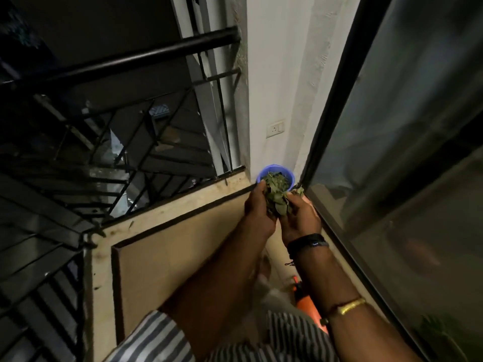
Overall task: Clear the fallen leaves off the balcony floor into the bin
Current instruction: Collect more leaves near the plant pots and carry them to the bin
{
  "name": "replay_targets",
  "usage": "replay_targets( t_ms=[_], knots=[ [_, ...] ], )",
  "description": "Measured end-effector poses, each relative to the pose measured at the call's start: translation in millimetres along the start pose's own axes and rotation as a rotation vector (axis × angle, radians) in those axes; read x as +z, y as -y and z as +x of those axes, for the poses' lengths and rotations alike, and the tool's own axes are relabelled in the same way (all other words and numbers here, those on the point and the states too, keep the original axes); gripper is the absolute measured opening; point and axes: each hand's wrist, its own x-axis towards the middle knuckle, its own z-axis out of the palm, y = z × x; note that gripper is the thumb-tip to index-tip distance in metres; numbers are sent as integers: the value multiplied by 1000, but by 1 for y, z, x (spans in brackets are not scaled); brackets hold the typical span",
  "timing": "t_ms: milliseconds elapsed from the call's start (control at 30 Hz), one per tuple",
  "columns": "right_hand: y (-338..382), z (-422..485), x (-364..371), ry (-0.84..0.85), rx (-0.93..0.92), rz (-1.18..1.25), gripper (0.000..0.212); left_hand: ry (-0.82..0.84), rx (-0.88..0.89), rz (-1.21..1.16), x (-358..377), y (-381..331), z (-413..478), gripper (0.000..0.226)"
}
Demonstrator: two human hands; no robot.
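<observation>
The fingers (257, 194) of the left hand (258, 207) and those of the right hand (300, 212) are curling inward toward each other, cupping a clump of leaves (277, 202) between the two palms. The bundle is sitting pressed between both hands, its long axis running roughly from the wrists up toward the fingertips. Just beyond the fingertips, further from the body and lower down, the blue bin (261, 174) is standing in the corner where the white wall (277, 87) meets the dark door frame (337, 113), already holding leaves. The clump's far end is overlapping the bin's near rim in this view, so the drop seems to call for only a short carry forward. Both hands are about equally near the bin. A stray leaf (300, 190) is showing just right of the bin, beside the right fingertips. The balcony floor (183, 252) is stretching back toward the person, with the black railing (130, 58) on the left.
</observation>
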Motion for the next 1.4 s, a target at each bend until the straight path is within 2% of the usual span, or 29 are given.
replay_targets(
  t_ms=[167,367,467,533,633,767,900,967,1000,1100,1167,1233,1300,1400],
  knots=[
    [-5,113,44,-89,19,32,36,15,-33,9,28,-28,116,49],
    [10,250,94,-195,92,38,35,-1,-203,95,70,-57,258,47],
    [7,318,111,-316,100,55,41,-1,-281,138,89,-62,326,39],
    [2,366,113,-410,117,51,34,-18,-357,164,96,-58,372,46],
    [-16,435,112,-413,158,-5,18,-36,-387,226,90,-41,442,64],
    [-60,533,84,-548,199,-9,19,-49,-422,359,72,-2,548,71],
    [-101,625,47,-626,267,-13,27,-39,-429,436,64,26,642,64],
    [-114,660,34,-611,282,7,29,-30,-463,513,61,34,677,80],
    [-116,674,32,-603,287,10,29,-32,-486,535,60,36,689,85],
    [-122,707,20,-640,287,2,32,-36,-506,550,50,41,720,81],
    [-120,712,17,-697,259,-32,33,-54,-509,560,53,30,716,90],
    [-116,704,17,-705,227,-59,24,-75,-470,551,68,12,692,77],
    [-103,682,23,-701,185,-46,19,-70,-524,501,79,-2,669,63],
    [-73,631,45,-677,137,102,13,-42,-537,423,105,-27,622,57]
  ],
)
